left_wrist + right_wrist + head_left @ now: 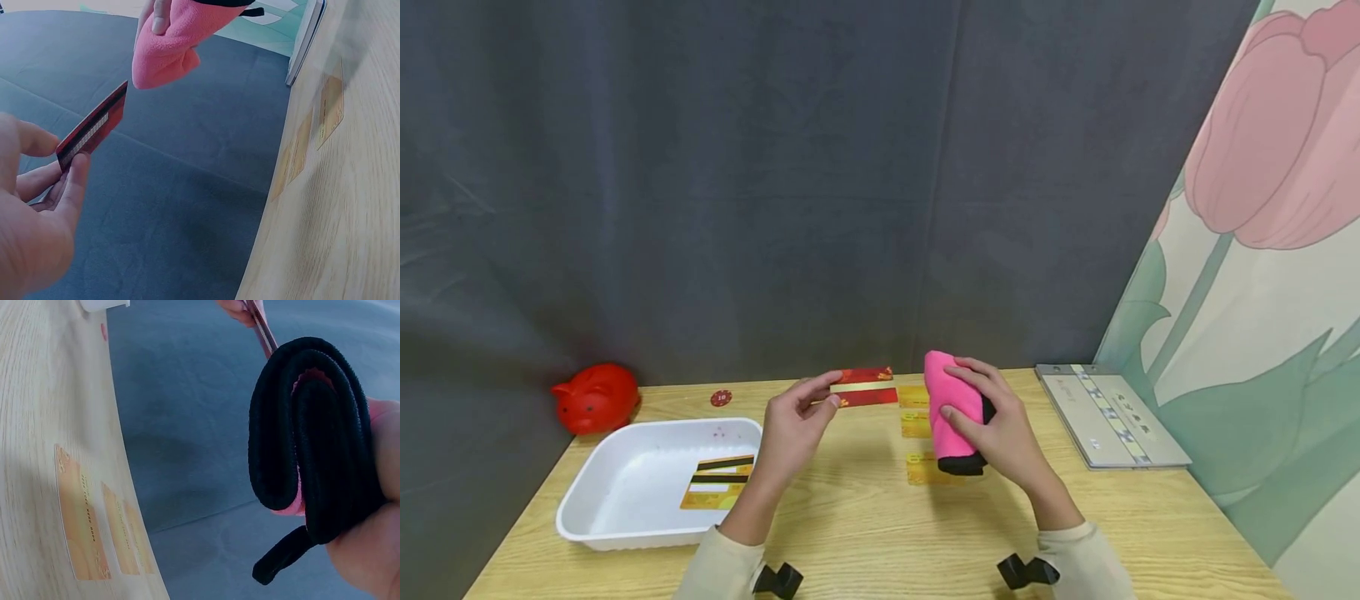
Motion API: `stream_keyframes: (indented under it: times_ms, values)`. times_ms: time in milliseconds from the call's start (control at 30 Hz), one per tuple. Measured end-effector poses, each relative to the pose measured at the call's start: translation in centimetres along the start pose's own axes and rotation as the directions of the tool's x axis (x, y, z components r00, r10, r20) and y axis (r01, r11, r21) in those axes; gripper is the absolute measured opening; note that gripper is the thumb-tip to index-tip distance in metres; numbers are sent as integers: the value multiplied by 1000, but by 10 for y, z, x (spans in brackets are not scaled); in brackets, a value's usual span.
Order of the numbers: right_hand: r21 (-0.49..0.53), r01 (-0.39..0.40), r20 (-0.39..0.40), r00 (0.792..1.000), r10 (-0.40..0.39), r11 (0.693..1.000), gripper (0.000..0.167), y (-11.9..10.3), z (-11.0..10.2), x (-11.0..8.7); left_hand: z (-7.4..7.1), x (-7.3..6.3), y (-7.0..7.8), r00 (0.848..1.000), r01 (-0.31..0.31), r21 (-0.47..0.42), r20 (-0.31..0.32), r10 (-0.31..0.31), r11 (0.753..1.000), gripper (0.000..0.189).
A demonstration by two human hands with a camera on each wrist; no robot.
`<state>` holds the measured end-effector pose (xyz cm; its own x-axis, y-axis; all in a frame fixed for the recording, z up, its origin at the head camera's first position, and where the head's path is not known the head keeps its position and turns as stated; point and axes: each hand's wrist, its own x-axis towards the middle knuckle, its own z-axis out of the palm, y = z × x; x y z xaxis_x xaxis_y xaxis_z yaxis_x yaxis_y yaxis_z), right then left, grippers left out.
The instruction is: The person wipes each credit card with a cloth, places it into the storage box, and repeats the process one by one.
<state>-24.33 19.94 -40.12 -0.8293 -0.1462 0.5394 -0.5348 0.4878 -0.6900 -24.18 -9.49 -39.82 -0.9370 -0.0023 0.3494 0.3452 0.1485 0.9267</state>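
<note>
My left hand (796, 427) pinches a red bank card (868, 397) by its edge, between thumb and fingers, above the table. The left wrist view shows a dark stripe and a pale signature strip on the card (94, 130). To the right, my right hand (996, 417) grips a folded pink cloth (950, 400) with black edging, fingers wrapped around it. Layers of its black edge (337, 456) face the right wrist camera. Below the cloth, several yellow-gold cards lie on the table, the nearest card (921, 471) partly covered by it in the head view.
A white tray (583, 500) at the left contains yellow cards (709, 497) with black stripes. Behind it are a red piggy bank (597, 400) and a small red round chip (721, 398). A grey book (1108, 417) lies at the back right. A dark curtain (775, 192) hangs behind the table.
</note>
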Motion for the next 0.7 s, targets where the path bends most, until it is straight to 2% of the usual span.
stream_keyframes:
  times_ms: [200,333,700]
  values:
    - [9,0,5,1000,0,1000,49,-2,0,-1,-1,0,-1,999,10,11,35,-11,1000,43]
    - [12,9,5,1000,-9,1000,49,-3,-1,-1,-1,0,-1,999,9,16,39,-10,1000,40]
    - [22,11,13,1000,-11,1000,49,-3,-1,0,-2,3,0,997,32,4,-76,-31,999,16]
